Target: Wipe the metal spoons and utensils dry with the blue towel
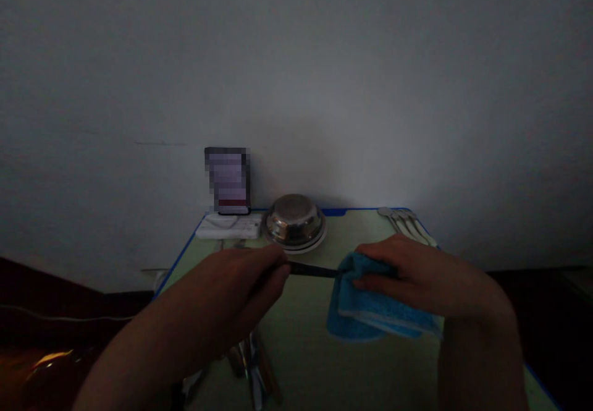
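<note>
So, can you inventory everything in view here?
Table: 1, pale green, blue-edged, centre
Wall: 1, grey, behind the table
Phone: 1, dark-framed, far left, upright
White strip: 1, white, before the phone
Metal bowl: 1, silver, far middle, inverted
Dish: count unclear, pale-rimmed, under the bowl
Spoons: several, silver with pale handles, far right
Loose utensils: several, silver and brown, near left
Cord: 1, white, left of the table
Glossy object: 1, amber, lower left
Dark utensil: 1, blackish, above mid-table
Blue cloth: 1, blue, at dark utensil's right end
Left hand: 1, bare, holding dark utensil
Right hand: 1, bare, holding cloth
</note>
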A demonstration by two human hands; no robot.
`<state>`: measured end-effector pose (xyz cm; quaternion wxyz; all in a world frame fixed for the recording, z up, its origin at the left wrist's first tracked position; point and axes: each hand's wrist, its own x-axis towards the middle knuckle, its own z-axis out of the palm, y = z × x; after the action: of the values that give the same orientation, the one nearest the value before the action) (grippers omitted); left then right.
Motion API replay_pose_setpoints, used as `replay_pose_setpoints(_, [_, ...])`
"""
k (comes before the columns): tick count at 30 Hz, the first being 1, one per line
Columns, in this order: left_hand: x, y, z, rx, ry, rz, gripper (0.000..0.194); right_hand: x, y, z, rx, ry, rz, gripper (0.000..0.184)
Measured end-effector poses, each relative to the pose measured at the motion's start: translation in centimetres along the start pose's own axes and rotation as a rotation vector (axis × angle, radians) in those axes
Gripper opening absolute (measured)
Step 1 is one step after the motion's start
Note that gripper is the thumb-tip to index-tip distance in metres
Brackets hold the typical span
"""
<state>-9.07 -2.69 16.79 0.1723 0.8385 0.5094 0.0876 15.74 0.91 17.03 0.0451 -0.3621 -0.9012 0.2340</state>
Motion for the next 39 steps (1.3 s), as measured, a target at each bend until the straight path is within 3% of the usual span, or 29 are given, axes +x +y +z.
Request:
replay_pose_setpoints(17, [0.5, 0.8, 0.8, 0.043, 0.025, 0.014, 0.028, 0.3, -0.5, 0.0, 0.011, 0.013, -0.036, 0.022])
replay_pose_setpoints(30, [1.0, 2.0, 0.5, -0.082, -0.095, 0.102, 0.030, 0.9, -1.3, 0.1, 0.072, -0.019, -0.125, 0.020])
replay_pose_setpoints(39, [0.7, 1.9, -0.5, -0.131, 0.071, 0.174, 0.025, 1.4, -1.3, 0.1, 0.135, 0.035, -0.193, 0.022])
